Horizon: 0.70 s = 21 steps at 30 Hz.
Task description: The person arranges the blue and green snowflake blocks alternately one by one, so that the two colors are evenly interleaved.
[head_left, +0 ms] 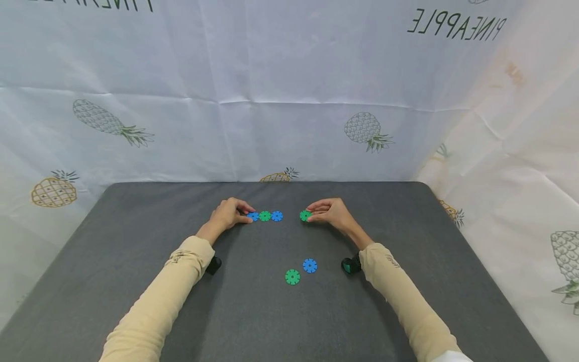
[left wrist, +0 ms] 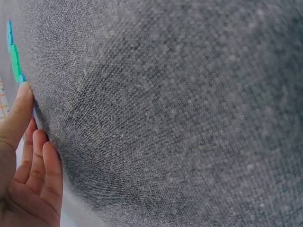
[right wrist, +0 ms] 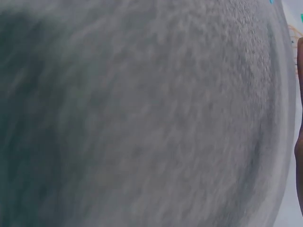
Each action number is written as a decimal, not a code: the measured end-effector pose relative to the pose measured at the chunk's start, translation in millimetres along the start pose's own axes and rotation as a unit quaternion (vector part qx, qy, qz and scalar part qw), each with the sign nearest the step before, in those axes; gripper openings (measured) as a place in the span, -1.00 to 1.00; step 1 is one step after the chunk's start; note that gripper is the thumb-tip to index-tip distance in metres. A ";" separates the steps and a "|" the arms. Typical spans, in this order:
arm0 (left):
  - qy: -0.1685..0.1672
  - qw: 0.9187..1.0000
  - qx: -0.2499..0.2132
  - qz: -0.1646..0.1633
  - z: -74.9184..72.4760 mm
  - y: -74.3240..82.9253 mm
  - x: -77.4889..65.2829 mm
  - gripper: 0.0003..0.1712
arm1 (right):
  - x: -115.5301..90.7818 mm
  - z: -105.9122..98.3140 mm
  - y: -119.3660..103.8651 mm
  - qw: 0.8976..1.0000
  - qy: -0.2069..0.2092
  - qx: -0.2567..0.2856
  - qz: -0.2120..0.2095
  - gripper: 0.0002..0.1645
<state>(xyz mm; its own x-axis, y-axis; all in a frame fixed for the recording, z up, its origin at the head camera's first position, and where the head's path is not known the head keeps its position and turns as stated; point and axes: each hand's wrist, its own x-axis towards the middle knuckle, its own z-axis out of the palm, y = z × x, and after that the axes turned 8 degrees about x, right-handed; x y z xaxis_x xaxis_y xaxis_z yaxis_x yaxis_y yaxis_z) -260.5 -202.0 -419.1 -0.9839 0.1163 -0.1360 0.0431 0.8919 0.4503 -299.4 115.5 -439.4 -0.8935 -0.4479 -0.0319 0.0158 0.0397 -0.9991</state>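
Toward the table's far side, my left hand (head_left: 227, 213) pinches the left blue notched disc (head_left: 254, 216) between thumb and fingers. That disc ends a short row, edge to edge with a green notched disc (head_left: 264, 216) and another blue disc (head_left: 277, 216). In the left wrist view the row (left wrist: 15, 61) runs beyond the thumb tip. A gap to the right, my right hand (head_left: 332, 213) pinches a separate green disc (head_left: 305, 216) at its right edge, the fingers covering part of it. Only a sliver of that hand (right wrist: 300, 142) enters the right wrist view.
Nearer to me lie a loose blue disc (head_left: 309, 265) and a loose green disc (head_left: 292, 277) on the dark grey table (head_left: 253, 322). A white cloth (head_left: 280, 65) with printed pineapples hangs behind the table's back edge. Black wrist cameras sit under both forearms.
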 end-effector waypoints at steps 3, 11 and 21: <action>0.000 1.000 0.001 -0.001 -0.2 -0.2 0.0 -0.64 | 4.0 4.9 0.1 1.000 0.003 0.003 0.008 -0.59; 0.000 1.000 0.000 -0.002 0.0 -0.8 -0.4 -0.64 | 13.8 14.3 1.1 0.999 0.014 0.011 0.027 -0.59; 0.003 1.000 -0.002 0.003 -0.2 -2.7 0.2 -0.64 | 22.4 29.5 2.3 0.999 0.031 0.010 0.030 -0.60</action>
<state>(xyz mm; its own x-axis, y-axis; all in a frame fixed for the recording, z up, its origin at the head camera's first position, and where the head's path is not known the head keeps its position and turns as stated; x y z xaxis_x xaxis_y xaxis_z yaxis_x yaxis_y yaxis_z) -260.9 -204.5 -420.1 -0.9845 0.1196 -0.1282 0.0489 0.8894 0.4544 -306.1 79.2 -443.3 -0.9170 -0.3883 -0.0910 0.0793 0.0461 -0.9958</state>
